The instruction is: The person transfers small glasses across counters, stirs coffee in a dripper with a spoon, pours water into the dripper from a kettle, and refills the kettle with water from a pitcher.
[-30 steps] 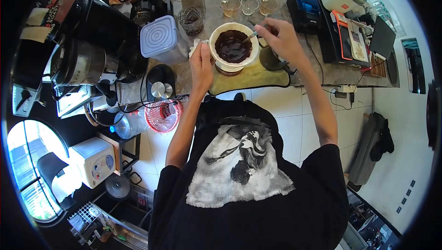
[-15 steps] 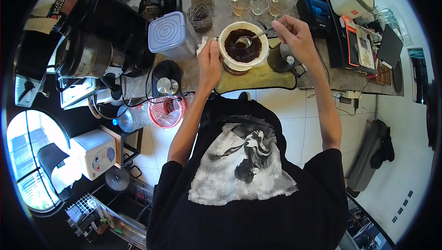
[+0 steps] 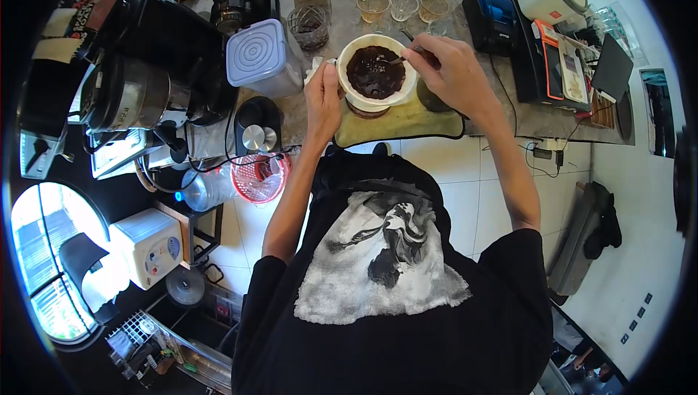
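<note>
A white coffee dripper (image 3: 349,91) lined with a paper filter (image 3: 345,57) stands above a yellow-green mat (image 3: 392,128). Inside it lie dark, wet coffee grounds (image 3: 376,78). My right hand (image 3: 456,75) is closed on a metal spoon (image 3: 396,61), its bowl sunk into the grounds. At the dripper's left side my left hand (image 3: 323,100) is closed around a crumpled white cloth (image 3: 318,70); whether it also grips the dripper cannot be made out. Below my right hand, a dark grey pitcher (image 3: 432,99) is partly covered.
Several small glasses (image 3: 404,7) stand behind the dripper. To its left are a lidded plastic container (image 3: 260,53) and a textured glass (image 3: 308,29). A black printer (image 3: 491,20) stands at right. A red basket (image 3: 259,178) sits below the counter edge.
My right hand has come down and left, lowering the spoon, whose bowl was showing above the grounds, into them. My left hand stays beside the dripper. The whole view has shifted slightly.
</note>
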`<state>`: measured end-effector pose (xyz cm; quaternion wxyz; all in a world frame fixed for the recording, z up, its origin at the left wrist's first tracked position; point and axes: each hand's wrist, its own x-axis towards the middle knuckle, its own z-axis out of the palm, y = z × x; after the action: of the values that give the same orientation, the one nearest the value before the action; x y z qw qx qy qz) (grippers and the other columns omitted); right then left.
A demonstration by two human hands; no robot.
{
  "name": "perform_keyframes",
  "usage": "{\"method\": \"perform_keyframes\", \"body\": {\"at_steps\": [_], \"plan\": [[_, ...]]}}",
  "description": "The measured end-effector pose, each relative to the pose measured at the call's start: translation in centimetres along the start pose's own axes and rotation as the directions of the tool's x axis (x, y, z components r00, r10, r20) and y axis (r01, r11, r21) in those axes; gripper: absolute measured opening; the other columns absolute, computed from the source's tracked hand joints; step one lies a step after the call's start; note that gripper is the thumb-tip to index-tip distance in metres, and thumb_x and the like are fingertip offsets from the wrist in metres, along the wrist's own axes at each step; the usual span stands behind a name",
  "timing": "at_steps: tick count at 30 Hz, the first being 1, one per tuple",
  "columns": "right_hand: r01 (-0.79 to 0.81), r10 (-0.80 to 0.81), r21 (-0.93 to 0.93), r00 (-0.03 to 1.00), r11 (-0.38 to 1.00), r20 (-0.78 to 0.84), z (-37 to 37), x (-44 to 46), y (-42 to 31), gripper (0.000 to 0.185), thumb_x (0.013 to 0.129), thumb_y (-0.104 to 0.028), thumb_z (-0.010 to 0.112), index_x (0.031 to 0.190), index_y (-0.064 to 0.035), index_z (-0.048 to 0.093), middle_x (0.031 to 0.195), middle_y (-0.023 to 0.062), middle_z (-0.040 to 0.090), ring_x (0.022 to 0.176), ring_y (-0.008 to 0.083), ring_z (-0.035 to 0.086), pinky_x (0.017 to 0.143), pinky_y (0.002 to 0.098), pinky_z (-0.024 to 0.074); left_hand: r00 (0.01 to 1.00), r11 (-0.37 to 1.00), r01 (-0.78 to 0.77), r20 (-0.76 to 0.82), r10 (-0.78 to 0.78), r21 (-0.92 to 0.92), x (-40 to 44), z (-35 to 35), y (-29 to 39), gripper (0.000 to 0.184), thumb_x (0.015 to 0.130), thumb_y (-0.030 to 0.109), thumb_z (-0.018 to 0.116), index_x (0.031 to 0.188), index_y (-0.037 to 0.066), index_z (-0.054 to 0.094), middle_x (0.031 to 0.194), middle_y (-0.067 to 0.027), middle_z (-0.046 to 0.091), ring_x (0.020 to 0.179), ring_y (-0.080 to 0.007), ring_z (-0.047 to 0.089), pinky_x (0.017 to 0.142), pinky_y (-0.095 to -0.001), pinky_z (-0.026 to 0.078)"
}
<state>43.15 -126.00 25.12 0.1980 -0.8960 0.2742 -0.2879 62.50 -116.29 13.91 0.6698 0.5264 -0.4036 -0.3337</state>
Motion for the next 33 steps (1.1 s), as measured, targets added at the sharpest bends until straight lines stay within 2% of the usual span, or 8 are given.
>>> {"method": "perform_keyframes", "body": {"at_steps": [5,7,11,16,19,22,29,33], "plan": [[-0.022,0.022,-0.016,1.000,1.000,0.009,-0.9,0.3,-0.3,0.021,0.090,-0.017,0.065,0.086,0.0033,0.061,0.068,0.0138,0.060,0.056,0.0232,0.052,0.055,0.0330,0.0423,1.000,1.000,-0.019,0.010,0.019,-0.004,0.2,-0.2,-0.9,0.036,0.104,0.028,0.040,0.080,0.003,0.050,0.065,0.0040,0.043,0.059,-0.0038,0.040,0.052,-0.0227,0.034],[0.000,0.000,-0.031,1.000,1.000,-0.001,-0.6,0.4,0.2,0.023,0.090,-0.022,0.063,0.085,0.0005,0.061,0.067,0.0179,0.060,0.062,0.0350,0.058,0.059,0.0417,0.0444,0.999,1.000,-0.028,0.016,0.028,0.005,0.2,-0.1,-0.8,0.036,0.104,0.027,0.040,0.080,0.003,0.050,0.065,0.0039,0.042,0.059,-0.0040,0.040,0.052,-0.0229,0.034],[-0.096,0.095,0.031,0.995,0.995,0.031,0.6,0.2,1.1,0.023,0.090,-0.022,0.063,0.085,0.0009,0.063,0.063,0.0175,0.057,0.057,0.0314,0.056,0.058,0.0391,0.0435,1.000,1.000,-0.024,0.008,0.024,0.007,0.3,-0.1,-1.0,0.037,0.104,0.027,0.040,0.078,0.003,0.048,0.064,0.0034,0.041,0.058,-0.0047,0.039,0.052,-0.0242,0.034],[-0.395,0.379,0.400,0.917,0.827,0.123,2.7,-0.6,5.7,0.028,0.092,-0.023,0.064,0.080,0.0017,0.061,0.056,0.0016,0.049,0.053,0.0079,0.042,0.050,0.0269,0.0328,0.999,0.998,-0.051,0.018,0.050,0.039,0.4,-0.1,-1.3,0.037,0.104,0.026,0.040,0.076,0.002,0.047,0.063,0.0022,0.040,0.058,-0.0060,0.039,0.052,-0.0256,0.034],[-0.464,0.452,0.608,0.872,0.644,0.187,2.5,-0.7,6.3,0.029,0.094,-0.024,0.063,0.072,-0.0063,0.057,0.060,-0.0075,0.045,0.054,0.0009,0.035,0.049,0.0211,0.0246,0.999,0.998,-0.032,0.009,0.032,0.060,0.2,-0.1,-0.8,0.037,0.104,0.025,0.040,0.075,0.002,0.046,0.063,0.0016,0.040,0.058,-0.0066,0.039,0.052,-0.0259,0.035],[-0.441,0.426,0.634,0.885,0.635,0.190,1.5,-0.6,5.6,0.029,0.094,-0.024,0.062,0.072,-0.0069,0.057,0.059,-0.0075,0.045,0.054,0.0001,0.036,0.049,0.0202,0.0251,0.998,0.991,-0.066,0.028,0.063,0.114,0.2,-0.1,-1.0,0.038,0.104,0.025,0.039,0.075,0.002,0.045,0.063,0.0017,0.040,0.059,-0.0065,0.039,0.053,-0.0257,0.035],[-0.350,0.335,0.475,0.935,0.807,0.119,-0.1,-0.9,2.6,0.028,0.092,-0.024,0.065,0.078,-0.0002,0.062,0.057,-0.0037,0.046,0.054,0.0040,0.038,0.048,0.0244,0.0295,0.999,0.998,-0.028,0.023,0.027,0.050,0.2,-0.3,-1.8,0.037,0.104,0.027,0.039,0.077,0.003,0.046,0.066,0.0033,0.040,0.060,-0.0050,0.039,0.052,-0.0244,0.035],[-0.211,0.202,0.211,0.977,0.954,0.063,0.1,-1.0,0.1,0.025,0.090,-0.022,0.065,0.082,0.0013,0.062,0.058,0.0083,0.053,0.051,0.0156,0.048,0.051,0.0312,0.0378,0.999,0.999,0.038,0.024,-0.038,-0.005,0.1,-0.5,-1.8,0.038,0.105,0.029,0.039,0.078,0.003,0.047,0.068,0.0043,0.041,0.062,-0.0039,0.039,0.052,-0.0218,0.036]]}}
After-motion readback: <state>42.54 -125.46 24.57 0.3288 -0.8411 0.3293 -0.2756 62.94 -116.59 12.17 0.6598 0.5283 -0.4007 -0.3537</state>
